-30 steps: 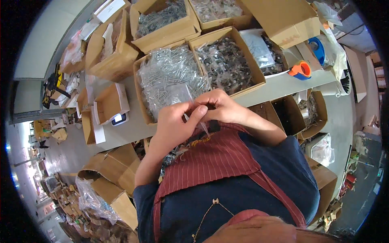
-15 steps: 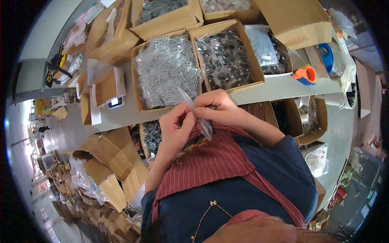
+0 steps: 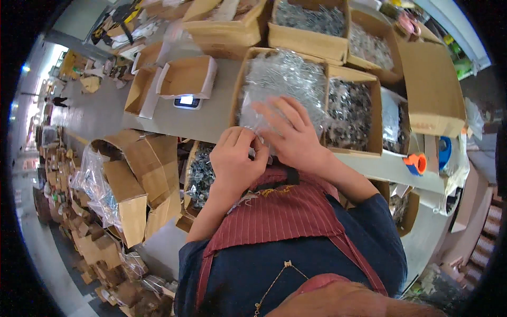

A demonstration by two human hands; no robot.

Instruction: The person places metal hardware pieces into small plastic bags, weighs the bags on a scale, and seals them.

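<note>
My left hand (image 3: 237,158) is closed, its thumb and fingertips pinching the edge of a clear plastic bag (image 3: 249,117) in front of my apron. My right hand (image 3: 291,132) is beside it with fingers stretched and spread, slightly blurred, over the bag's upper part; its thumb comes close to the left fingertips. What the bag holds is hidden. Just beyond both hands stands a cardboard box of screws in clear bags (image 3: 288,79). To its right, another box holds small dark parts in clear bags (image 3: 349,113).
Small open cardboard trays (image 3: 186,76) stand on the table at left, by a device with a lit screen (image 3: 188,101). An orange and blue tape dispenser (image 3: 416,164) sits at right. Below the table edge, at left, is a large open carton (image 3: 142,179). More filled boxes (image 3: 309,31) line the back.
The view has swung left, so the boxes appear farther right. My right hand has gone from a pinch on the bag to spread fingers; my left keeps its grip.
</note>
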